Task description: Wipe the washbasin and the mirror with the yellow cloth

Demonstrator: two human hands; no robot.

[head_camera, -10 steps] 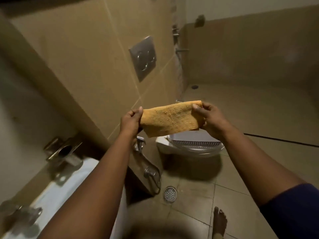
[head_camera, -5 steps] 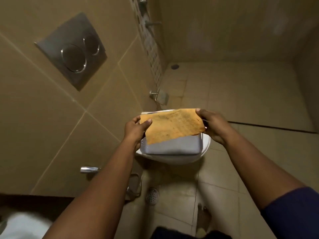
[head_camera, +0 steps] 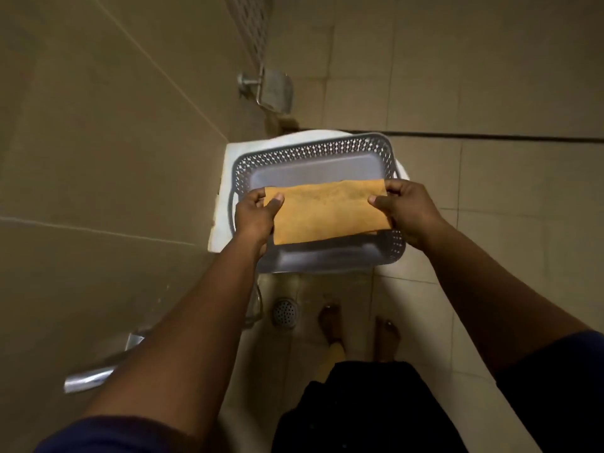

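Observation:
The yellow cloth (head_camera: 328,211) is folded into a flat rectangle and stretched between both hands. My left hand (head_camera: 255,217) pinches its left end, thumb on top. My right hand (head_camera: 403,209) pinches its right end. The cloth hangs just over a grey perforated plastic basket (head_camera: 313,152) that rests on the closed white toilet lid (head_camera: 220,204). Neither the washbasin nor the mirror is in view.
A tiled wall fills the left side, with a steel paper holder (head_camera: 273,89) on it. A chrome fitting (head_camera: 94,376) juts out at lower left. On the floor are a round drain (head_camera: 285,312) and my bare feet (head_camera: 358,331).
The view has swung from the basin side down onto the toilet. Both hands have lowered the folded cloth to just above the grey basket.

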